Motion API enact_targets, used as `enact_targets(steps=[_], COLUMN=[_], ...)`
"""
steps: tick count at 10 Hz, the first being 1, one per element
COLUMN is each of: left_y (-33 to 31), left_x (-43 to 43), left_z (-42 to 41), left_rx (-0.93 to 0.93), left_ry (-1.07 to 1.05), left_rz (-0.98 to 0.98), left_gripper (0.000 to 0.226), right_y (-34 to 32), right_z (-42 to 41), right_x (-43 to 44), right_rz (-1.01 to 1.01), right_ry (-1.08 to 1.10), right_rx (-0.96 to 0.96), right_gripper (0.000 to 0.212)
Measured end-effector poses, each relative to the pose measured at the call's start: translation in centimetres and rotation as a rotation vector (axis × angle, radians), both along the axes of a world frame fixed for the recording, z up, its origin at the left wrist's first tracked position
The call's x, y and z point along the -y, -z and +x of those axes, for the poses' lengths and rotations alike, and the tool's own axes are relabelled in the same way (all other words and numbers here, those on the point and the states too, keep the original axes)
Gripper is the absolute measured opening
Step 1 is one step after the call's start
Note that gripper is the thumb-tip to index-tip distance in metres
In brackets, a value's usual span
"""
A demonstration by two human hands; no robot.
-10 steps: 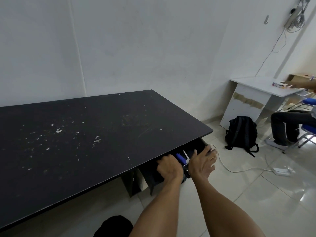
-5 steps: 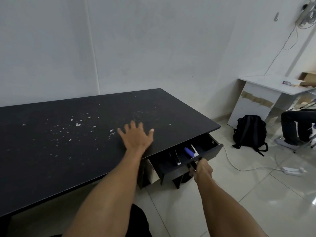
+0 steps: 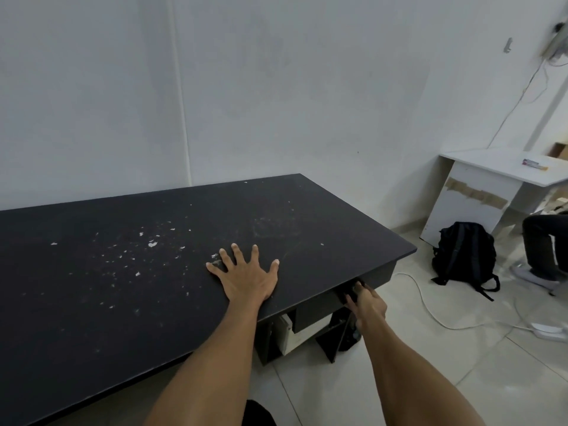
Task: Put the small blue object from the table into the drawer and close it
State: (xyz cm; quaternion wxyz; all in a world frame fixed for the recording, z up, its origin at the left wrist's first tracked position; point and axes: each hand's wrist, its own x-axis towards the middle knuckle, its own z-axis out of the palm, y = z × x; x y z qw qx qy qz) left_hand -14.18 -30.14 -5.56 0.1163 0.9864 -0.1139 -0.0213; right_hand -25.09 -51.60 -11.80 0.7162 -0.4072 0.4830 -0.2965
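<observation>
White walls and pale floor tiles frame the black desk [image 3: 123, 272]. I rest my left hand [image 3: 246, 279] flat, fingers spread, on its top. My right hand [image 3: 367, 304] is curled around the drawer [image 3: 316, 312] front, nearly flush beneath the desk edge. I cannot see the blue object; presumably it sits inside.

I see through one camera on the person's head. It looks forward and down, from above the near edge of the black table [image 3: 153, 287]. Both arms reach out from the bottom. The white wall [image 3: 276, 87] is straight ahead.
</observation>
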Motion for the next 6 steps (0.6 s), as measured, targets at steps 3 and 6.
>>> enact_targets(steps=[3,6], left_y=[0.1,-0.3], left_x=[0.1,-0.2], left_z=[0.4,0.3], left_rx=[0.005,-0.018], left_ry=[-0.013,0.018], left_rz=[-0.025,-0.01], left_gripper=[0.079,0.078], right_y=[-0.4,-2.6], right_z=[4.5,3.3], right_x=[-2.4,-0.5], right_rz=[0.078,0.159], right_ry=[-0.063,0.335], right_rx=[0.103,0.035], right_gripper=[0.04,0.049])
